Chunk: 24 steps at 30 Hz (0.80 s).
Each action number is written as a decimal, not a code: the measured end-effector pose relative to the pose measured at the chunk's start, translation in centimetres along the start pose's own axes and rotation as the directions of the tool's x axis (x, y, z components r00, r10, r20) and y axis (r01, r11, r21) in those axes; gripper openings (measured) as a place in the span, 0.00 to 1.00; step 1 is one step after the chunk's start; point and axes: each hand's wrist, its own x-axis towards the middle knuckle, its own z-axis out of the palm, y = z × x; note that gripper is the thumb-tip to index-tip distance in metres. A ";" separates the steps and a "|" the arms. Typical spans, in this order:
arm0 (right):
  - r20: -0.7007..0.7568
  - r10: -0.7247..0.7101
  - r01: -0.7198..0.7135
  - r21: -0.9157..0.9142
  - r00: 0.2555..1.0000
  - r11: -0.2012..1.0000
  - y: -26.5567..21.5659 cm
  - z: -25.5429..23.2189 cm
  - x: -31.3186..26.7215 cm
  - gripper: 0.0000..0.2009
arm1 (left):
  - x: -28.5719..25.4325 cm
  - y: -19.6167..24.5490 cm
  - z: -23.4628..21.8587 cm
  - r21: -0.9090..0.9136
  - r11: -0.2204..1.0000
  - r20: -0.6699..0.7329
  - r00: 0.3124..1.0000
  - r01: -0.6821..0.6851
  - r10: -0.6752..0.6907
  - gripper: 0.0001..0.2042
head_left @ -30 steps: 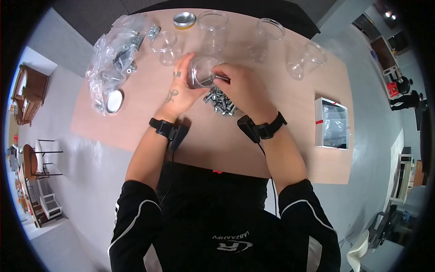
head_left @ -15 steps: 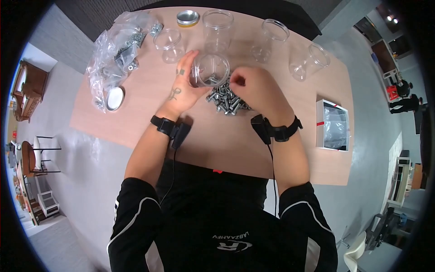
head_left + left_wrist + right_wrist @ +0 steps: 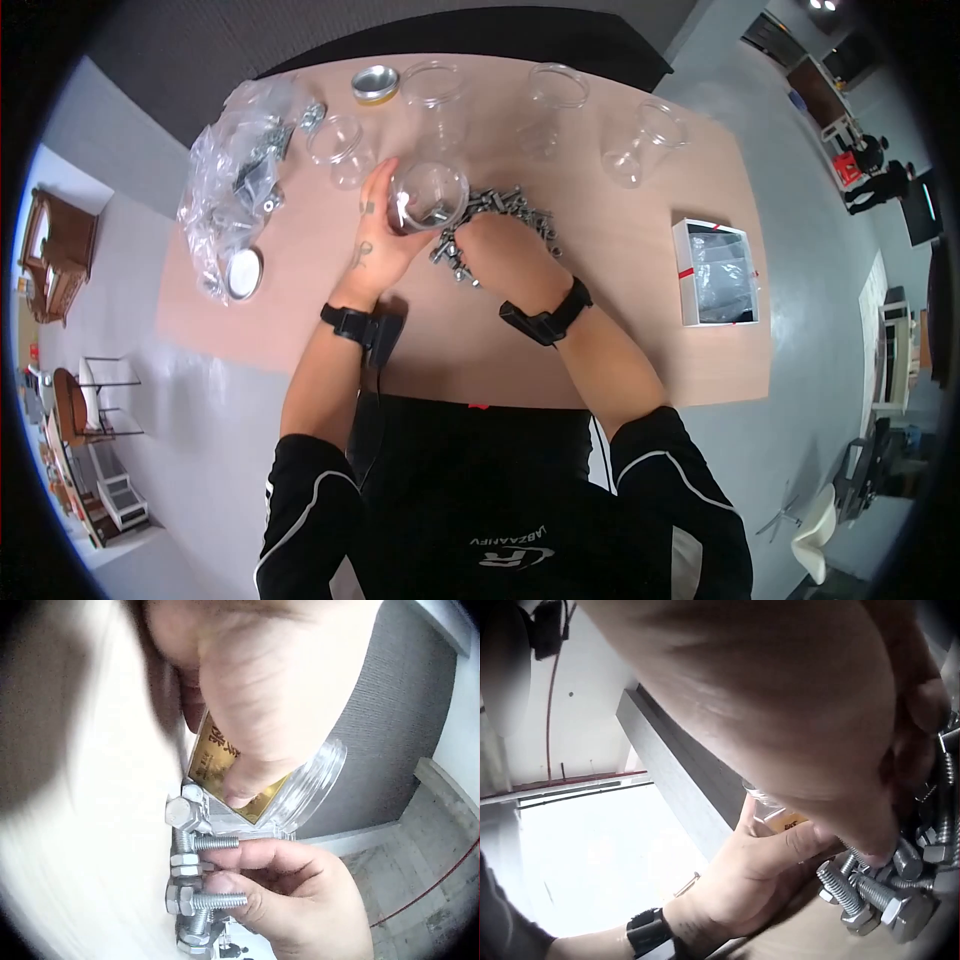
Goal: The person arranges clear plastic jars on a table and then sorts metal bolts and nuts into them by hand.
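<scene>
My left hand (image 3: 378, 245) holds a clear plastic jar (image 3: 432, 180) around its side, thumb in front. The jar's mouth faces up toward me, and a few bolts (image 3: 436, 213) show inside. A gold label (image 3: 216, 761) on the jar is partly covered by the thumb. Right beside the jar, my right hand (image 3: 512, 258) reaches down into a pile of hex bolts (image 3: 510, 202). Its thumb and index finger touch bolts (image 3: 221, 900) with nuts threaded on. I cannot tell whether one is pinched; the other fingertips are hidden.
Several more clear jars (image 3: 436, 100) stand along the back, near a silver-and-gold lid (image 3: 375, 85). Plastic bags of hardware (image 3: 225, 180) lie at left with a white-faced lid (image 3: 244, 274) close by. At right sits an open white box (image 3: 718, 275) holding plastic-wrapped contents.
My right hand left the jar's mouth, moved aside, then came down into the bolts. The pile is spread wider. My left hand keeps its hold on the jar; the head view has shifted.
</scene>
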 end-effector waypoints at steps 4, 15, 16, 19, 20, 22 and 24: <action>0.060 -0.013 0.012 0.007 0.998 1.000 -0.2 -0.8 -0.3 0.03 | -0.1 -0.1 0.1 -0.017 0.999 -0.039 0.999 0.034 -0.035 0.55; -0.143 -0.090 0.099 0.058 0.986 0.993 0.7 -4.0 -0.2 0.04 | -0.5 0.2 -0.1 -0.126 0.968 0.004 0.976 0.215 -0.217 0.55; -0.201 -0.065 0.103 0.188 0.977 0.977 0.4 -5.1 -0.2 0.04 | -0.5 0.1 0.0 -0.141 0.969 0.020 0.979 0.202 -0.202 0.55; -0.323 -0.020 0.134 0.337 0.946 0.932 -0.7 -6.7 0.0 0.04 | -0.7 -0.6 -0.2 -0.077 0.987 -0.002 0.990 0.142 -0.142 0.55; -0.384 -0.008 0.162 0.370 0.923 0.915 -1.0 -6.7 0.2 0.05 | -0.7 -0.8 -0.2 -0.085 0.988 0.005 0.991 0.132 -0.132 0.55; -0.405 -0.011 0.175 0.370 0.914 0.912 -0.9 -5.3 0.9 0.04 | -0.7 -1.2 -0.4 -0.047 0.994 0.020 0.995 0.096 -0.095 0.55; -0.418 -0.004 0.175 0.372 0.908 0.911 -1.1 -4.1 1.1 0.04 | -0.8 -2.1 -0.4 -0.046 0.997 0.025 0.998 0.055 -0.054 0.54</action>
